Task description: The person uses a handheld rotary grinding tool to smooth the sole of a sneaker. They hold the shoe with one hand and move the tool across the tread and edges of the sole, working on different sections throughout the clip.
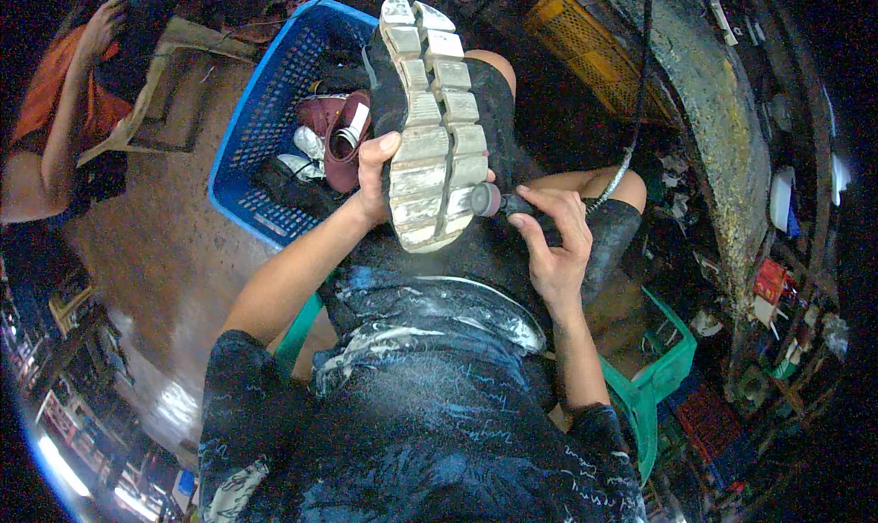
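Note:
My left hand [373, 177] grips a shoe [425, 148] with its toe end pointing away and its segmented, whitish sole turned up. The thumb shows along the sole's left edge, and fingertips peek out on the right side. In my right hand [560, 249] is a handheld rotary grinder [517, 203], held between thumb and fingers. Its small round head [486, 199] sits against or very close to the sole's right edge; contact cannot be made out. A flexible metal-sheathed shaft [618, 177] runs from the tool up to a dark cable. The shoe's upper is mostly hidden.
A blue plastic basket [240, 148] with several shoes, one maroon [343, 144], stands left of my legs. Beyond my right knee are a yellow crate [594, 52] and a dusty, curved slab [709, 112]. A green plastic chair [666, 368] is under me. Another person's arm [62, 148] shows at far left.

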The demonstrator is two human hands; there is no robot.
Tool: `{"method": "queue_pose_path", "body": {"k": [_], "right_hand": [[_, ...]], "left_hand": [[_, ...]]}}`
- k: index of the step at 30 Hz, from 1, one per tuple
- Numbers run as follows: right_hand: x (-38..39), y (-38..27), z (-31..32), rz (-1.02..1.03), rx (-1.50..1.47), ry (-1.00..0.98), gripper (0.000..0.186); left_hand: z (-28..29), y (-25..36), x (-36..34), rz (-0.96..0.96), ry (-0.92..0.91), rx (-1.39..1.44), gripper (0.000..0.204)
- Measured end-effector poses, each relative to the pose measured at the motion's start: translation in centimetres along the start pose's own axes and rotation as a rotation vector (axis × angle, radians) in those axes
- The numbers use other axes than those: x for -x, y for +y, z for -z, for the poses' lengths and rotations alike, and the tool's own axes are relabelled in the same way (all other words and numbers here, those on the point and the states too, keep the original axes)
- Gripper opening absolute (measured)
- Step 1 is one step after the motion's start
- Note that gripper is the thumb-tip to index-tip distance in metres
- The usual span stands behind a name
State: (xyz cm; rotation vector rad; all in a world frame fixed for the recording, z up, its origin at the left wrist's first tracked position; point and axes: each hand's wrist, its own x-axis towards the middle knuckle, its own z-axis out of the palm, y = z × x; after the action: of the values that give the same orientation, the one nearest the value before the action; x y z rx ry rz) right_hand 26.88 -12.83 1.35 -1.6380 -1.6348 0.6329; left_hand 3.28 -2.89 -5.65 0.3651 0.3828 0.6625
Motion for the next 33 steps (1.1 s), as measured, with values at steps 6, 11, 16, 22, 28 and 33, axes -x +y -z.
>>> {"method": "queue_pose_path", "body": {"k": [6,11,16,22,28,33], "right_hand": [[-0.28,0.33,-0.09,0.014,-0.003,-0.006,0.030],[-0.27,0.10,-0.57,0.029,-0.022,-0.016,0.030],[-0.19,0.35,-0.41,0.036,0.007,-0.007,0.029],[-0.13,0.62,0.02,-0.018,0.006,0.012,0.029],[-0.19,0.77,-0.17,-0.002,0.012,0.011,0.029],[-0.07,0.65,-0.47,0.010,-0.010,0.012,0.029]], "left_hand": [[-0.15,0.00,0.01,-0.023,-0.065,0.016,0.109],[-0.07,0.09,0.01,-0.012,-0.064,0.035,0.110],[-0.07,0.11,0.05,-0.008,-0.043,0.015,0.113],[0.29,0.09,0.05,-0.022,-0.058,0.007,0.111],[0.10,0.12,0.19,-0.015,-0.034,0.024,0.113],[-0.07,0.34,0.26,0.009,-0.027,0.053,0.112]]}}
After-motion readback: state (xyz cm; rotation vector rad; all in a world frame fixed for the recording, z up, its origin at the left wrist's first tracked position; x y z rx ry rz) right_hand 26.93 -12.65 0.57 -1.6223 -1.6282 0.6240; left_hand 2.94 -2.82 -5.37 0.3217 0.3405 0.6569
